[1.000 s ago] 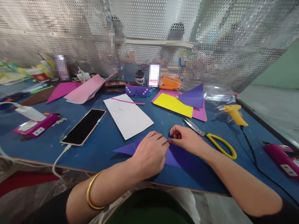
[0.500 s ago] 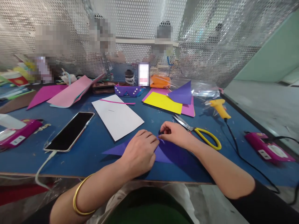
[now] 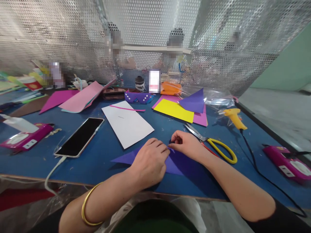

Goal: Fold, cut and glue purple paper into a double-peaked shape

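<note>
A sheet of purple paper (image 3: pixel 178 166) lies near the table's front edge, under both hands. My left hand (image 3: pixel 151 161) rests over its middle, fingers bent and pressed together on the sheet. My right hand (image 3: pixel 186 144) is closed in a pinch at the sheet's upper edge, close to the left fingertips. A small raised bit of purple shows between the hands; the exact grip is partly hidden. Just beyond my right hand lie scissors (image 3: pixel 222 150) with yellow handles, blades partly apart. White paper (image 3: pixel 128 126) with a thin pink strip (image 3: pixel 128 108) on it lies beyond my left hand.
A phone (image 3: pixel 80 137) on a cable lies left. Right are a yellow glue gun (image 3: pixel 234 118) with its cord and a magenta power strip (image 3: pixel 286 163). Behind lie yellow paper (image 3: pixel 172 110), a purple piece (image 3: pixel 194 102) and a purple mask (image 3: pixel 137 97). A perforated screen (image 3: pixel 150 19) stands behind.
The camera view has turned slightly, so everything sits further right and a little lower. Both hands keep nearly the same pose on the purple paper.
</note>
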{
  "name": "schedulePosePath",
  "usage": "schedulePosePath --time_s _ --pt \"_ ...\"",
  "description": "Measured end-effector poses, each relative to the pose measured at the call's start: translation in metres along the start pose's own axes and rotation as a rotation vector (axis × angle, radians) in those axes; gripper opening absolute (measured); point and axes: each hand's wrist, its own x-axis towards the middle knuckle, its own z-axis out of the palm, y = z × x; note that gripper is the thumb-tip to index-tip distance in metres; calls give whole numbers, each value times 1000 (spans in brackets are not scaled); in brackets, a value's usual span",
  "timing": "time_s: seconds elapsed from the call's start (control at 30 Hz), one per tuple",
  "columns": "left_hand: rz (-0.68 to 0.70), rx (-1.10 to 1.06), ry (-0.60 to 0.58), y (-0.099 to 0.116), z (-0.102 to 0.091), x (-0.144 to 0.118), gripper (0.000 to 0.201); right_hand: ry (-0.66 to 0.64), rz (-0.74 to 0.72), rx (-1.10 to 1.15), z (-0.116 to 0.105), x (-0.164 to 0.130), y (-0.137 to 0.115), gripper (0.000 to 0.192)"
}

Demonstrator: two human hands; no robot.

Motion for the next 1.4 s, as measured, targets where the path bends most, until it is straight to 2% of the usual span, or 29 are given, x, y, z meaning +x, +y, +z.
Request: schedulePosePath --time_s 0.43,0.93,1.4 --pt "1 22 -23 1 0 0 24 -44 -27 -8 -1 1 2 12" --pt "2 35 -27 1 2 -1 25 -36 -31 60 -1 0 4 12" --pt "12 8 -6 0 1 0 34 -52 -58 77 -2 2 7 13"
